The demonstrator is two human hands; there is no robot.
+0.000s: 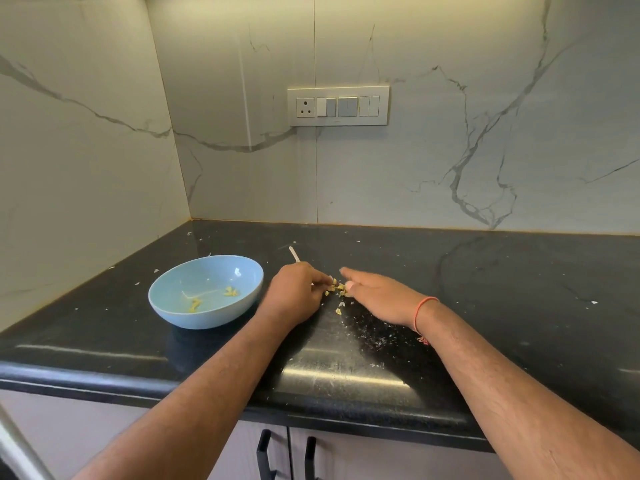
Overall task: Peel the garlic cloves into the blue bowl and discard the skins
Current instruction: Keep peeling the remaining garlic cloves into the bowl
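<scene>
A light blue bowl point(207, 317) sits on the black counter at the left, holding a few yellowish garlic pieces point(230, 291). Just right of it, my left hand point(294, 292) is curled round a thin white stick-like tool point(294, 253) whose end pokes out behind the knuckles. Its fingertips meet a small heap of garlic bits and skins point(337, 288). My right hand point(377, 299) lies low over the counter with straight fingers, its thumb tip touching the same heap from the right. One loose garlic scrap point(339, 310) lies just in front of the heap.
Fine skin flakes point(377, 337) are scattered over the counter in front of my right hand and farther back. A switch panel point(337, 105) is on the marble wall. The counter's rounded front edge point(346, 420) runs above cabinet handles point(263, 452).
</scene>
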